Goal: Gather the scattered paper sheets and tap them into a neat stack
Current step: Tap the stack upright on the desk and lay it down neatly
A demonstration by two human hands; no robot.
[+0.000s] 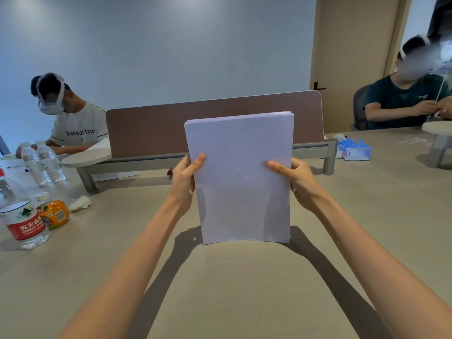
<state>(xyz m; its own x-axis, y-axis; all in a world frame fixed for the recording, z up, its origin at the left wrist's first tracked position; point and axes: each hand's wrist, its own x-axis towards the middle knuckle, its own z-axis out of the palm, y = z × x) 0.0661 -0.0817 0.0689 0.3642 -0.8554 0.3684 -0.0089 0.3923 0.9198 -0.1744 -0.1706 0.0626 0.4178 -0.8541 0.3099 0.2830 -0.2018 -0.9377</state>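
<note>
Place: shared office;
Divider: desk screen (151,128) just beyond the fingers (199,161);
Company: seated person (75,126) left of them, another (406,99) right, one long table (232,289)

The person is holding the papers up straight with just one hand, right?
Not quite. Both hands hold them. The left hand grips the left edge of the papers, and the right hand grips the right edge. The head view shows it. The papers are indeed upright.

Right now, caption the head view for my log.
Left hand and right hand hold the paper stack upright, bottom edge on the table.
</note>
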